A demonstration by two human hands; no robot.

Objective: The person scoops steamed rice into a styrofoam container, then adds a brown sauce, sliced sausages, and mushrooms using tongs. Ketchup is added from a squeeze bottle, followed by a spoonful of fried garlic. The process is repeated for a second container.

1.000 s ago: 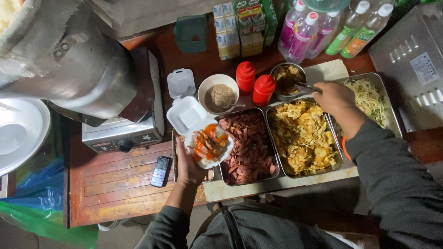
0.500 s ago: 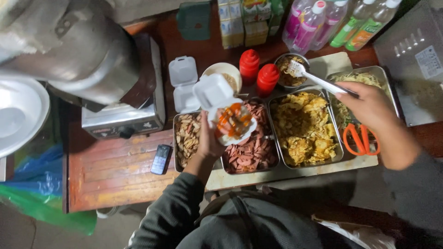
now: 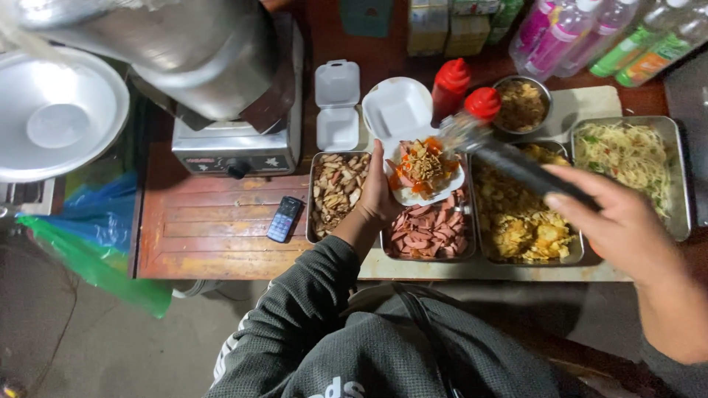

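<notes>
My left hand holds an open white foam box from below; its bottom half is filled with orange food topped with brown fried bits. It hovers over metal trays of sliced sausage and chopped meat. My right hand grips a long dark-handled spoon whose blurred metal end is just above the box's right edge. Under that hand lies a tray of yellow fried egg.
A tray of noodles sits at the right. Two red sauce bottles, a metal bowl of fried bits, drink bottles, an empty foam box, a phone, a large steel pot on a cooker and a white lid surround them.
My right hand drew the spoon from the metal bowl over to the foam box. The left hand lifted the box up and right, over the sausage tray, and brown fried bits now top the food.
</notes>
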